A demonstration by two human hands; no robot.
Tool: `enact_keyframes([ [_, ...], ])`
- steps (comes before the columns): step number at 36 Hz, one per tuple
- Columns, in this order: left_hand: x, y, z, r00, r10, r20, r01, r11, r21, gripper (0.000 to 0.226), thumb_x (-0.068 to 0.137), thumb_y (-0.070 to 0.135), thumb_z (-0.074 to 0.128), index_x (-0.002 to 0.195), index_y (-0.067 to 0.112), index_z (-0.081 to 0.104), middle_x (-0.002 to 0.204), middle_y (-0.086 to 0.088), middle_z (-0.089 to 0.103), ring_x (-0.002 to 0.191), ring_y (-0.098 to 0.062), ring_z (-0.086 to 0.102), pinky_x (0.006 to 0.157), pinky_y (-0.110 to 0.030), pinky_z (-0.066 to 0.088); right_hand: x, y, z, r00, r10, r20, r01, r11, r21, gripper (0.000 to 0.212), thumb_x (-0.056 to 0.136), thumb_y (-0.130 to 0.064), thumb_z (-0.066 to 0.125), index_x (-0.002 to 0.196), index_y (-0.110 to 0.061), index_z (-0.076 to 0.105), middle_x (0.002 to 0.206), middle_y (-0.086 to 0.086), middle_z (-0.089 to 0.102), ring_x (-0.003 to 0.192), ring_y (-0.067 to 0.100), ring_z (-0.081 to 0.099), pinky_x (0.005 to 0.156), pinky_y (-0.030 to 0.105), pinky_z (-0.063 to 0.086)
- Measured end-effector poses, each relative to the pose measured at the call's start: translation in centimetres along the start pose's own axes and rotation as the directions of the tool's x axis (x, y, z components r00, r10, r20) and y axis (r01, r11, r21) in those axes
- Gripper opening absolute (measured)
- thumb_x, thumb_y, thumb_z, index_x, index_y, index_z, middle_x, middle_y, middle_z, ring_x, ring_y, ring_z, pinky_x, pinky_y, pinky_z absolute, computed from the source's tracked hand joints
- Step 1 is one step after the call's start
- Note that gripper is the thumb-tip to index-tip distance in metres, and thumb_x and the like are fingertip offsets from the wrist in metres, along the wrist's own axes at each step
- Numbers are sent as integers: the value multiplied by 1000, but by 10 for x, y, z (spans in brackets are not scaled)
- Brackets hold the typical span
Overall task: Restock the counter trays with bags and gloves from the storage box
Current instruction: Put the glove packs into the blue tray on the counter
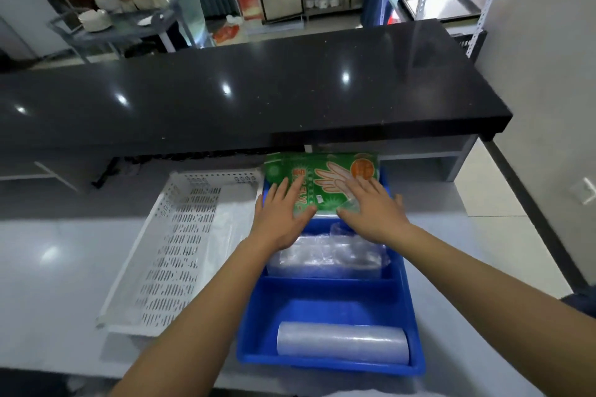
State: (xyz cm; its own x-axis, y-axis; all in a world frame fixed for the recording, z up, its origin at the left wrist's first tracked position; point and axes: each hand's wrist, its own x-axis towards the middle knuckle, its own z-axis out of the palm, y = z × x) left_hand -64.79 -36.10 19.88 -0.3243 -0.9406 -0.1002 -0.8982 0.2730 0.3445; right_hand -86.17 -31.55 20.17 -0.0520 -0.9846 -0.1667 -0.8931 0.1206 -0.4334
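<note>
- Both hands, left (281,215) and right (371,210), lie flat with fingers straight on the green glove pack (322,177) in the blue tray's (407,296) far compartment.
- I'd press it level and tuck the edges inside the walls.

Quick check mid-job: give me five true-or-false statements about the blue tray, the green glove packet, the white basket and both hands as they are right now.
1. Both hands, left hand and right hand, press flat on the green printed glove packet. True.
2. The glove packet lies in the white perforated plastic basket. False: it lies at the far end of the blue plastic divided tray.
3. A roll of clear plastic bags lies in the tray's nearest compartment. True.
4. The middle compartment is bare. False: it holds a pile of loose clear plastic.
5. The white basket stands right of the blue tray. False: it stands left of it.
</note>
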Motion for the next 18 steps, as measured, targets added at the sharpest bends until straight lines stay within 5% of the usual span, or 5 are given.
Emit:
enact_keyframes([
  [4, -50, 3, -7, 996, -79, 38, 82, 993, -84, 70, 93, 65, 39, 154, 42, 13, 165, 3, 9, 151, -20, 6, 120, -52, 10, -35, -6, -11, 998, -44, -33, 48, 988, 150, 71, 90, -55, 52, 152, -46, 19, 164, -16, 13, 150, 17, 13, 115, 62, 20],
  [9, -129, 17, -7, 984, -176, -28, 162, 947, -277, 64, 93, 58, 47, 151, 38, 28, 162, 6, 22, 150, -15, 13, 120, -48, 17, -95, -15, -4, 999, -28, -34, 37, 957, 288, 60, 92, -52, 53, 148, -35, 37, 162, -5, 26, 150, 18, 18, 119, 47, 19],
  [18, -236, 10, 9, 913, -408, -16, 395, 892, -220, 67, 90, 54, 58, 150, 33, 35, 161, -1, 24, 150, -19, 17, 120, -46, 17, -169, -37, 49, 957, -228, 181, 145, 912, 383, 62, 90, -56, 54, 147, -40, 36, 162, -13, 22, 151, 11, 11, 122, 39, 12],
])
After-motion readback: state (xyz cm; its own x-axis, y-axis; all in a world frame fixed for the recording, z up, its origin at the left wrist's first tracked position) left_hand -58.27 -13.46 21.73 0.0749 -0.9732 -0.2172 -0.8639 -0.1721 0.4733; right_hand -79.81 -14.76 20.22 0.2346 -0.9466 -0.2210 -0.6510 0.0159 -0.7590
